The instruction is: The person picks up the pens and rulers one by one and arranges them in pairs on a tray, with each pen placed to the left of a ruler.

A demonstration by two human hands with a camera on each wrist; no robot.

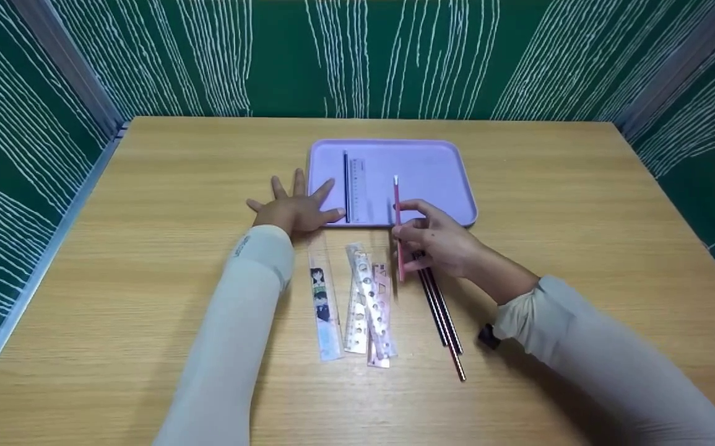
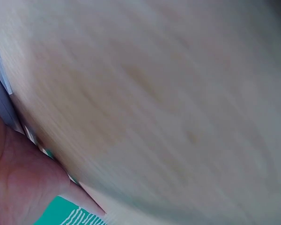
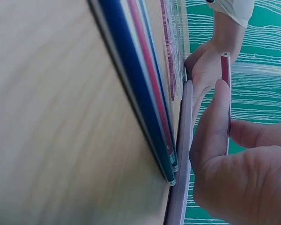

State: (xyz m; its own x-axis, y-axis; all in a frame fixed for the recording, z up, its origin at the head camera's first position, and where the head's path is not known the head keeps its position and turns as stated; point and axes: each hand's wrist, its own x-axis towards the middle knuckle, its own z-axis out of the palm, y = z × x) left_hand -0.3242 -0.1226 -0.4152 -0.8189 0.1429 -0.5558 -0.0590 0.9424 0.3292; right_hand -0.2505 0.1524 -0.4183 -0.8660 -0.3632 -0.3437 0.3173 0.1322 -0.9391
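Observation:
My right hand (image 1: 444, 241) pinches a red pencil (image 1: 397, 204) between thumb and fingers, above the near edge of a lilac tray (image 1: 419, 162). The right wrist view shows the same pencil (image 3: 226, 70) held upright in the frame. My left hand (image 1: 295, 212) has its fingers spread, at the tray's near left corner, with the thumb near a dark pencil (image 1: 346, 186). Beside that pencil, inside the tray, lies a clear ruler (image 1: 358, 189). Several pencils (image 1: 441, 310) lie together below my right hand, their far ends hidden by it.
A ruler with cartoon figures (image 1: 322, 303) lies on the wooden table (image 1: 147, 260) in front of the tray. Right of it, several patterned rulers (image 1: 369, 310) overlap. Green walls with white streaks (image 1: 283, 62) stand behind the table and along its sides.

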